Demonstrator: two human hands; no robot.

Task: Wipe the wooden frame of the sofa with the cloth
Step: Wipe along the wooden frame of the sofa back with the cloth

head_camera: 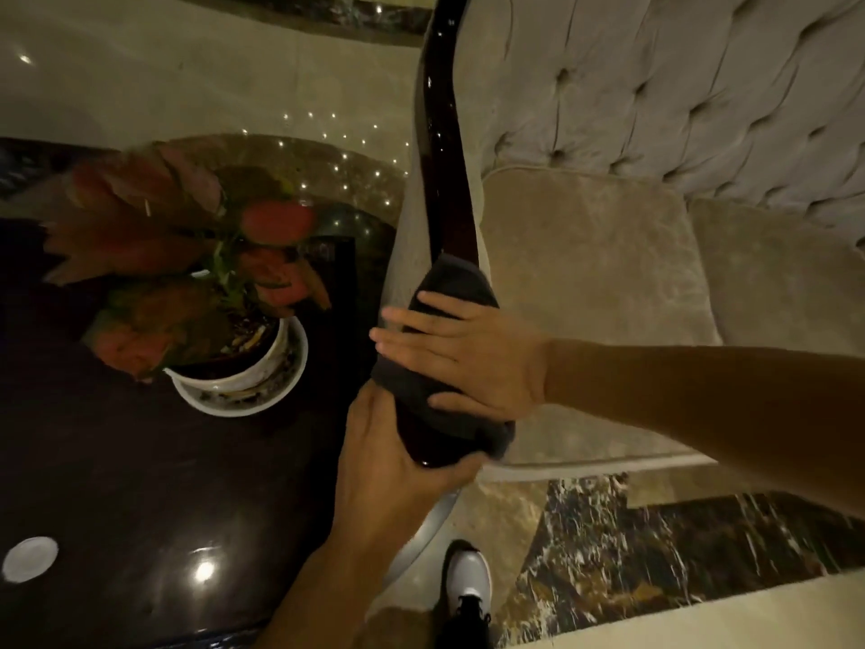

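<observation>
The sofa's dark glossy wooden frame [440, 147] runs along the armrest from the top of the view down to its rounded front end. A dark grey cloth [456, 283] is draped over that front part. My right hand [472, 358] lies flat on the cloth, fingers spread, pressing it onto the wood. My left hand [398, 466] cups the end of the armrest from below and grips the cloth's lower edge there. The wood under the cloth is hidden.
A dark polished side table [117, 484] stands left of the armrest, bearing a white pot [243, 381] with a red-leaved plant and a small white disc [30, 557]. The beige tufted sofa seat [594, 283] is on the right. My shoe [468, 583] rests on the marble floor.
</observation>
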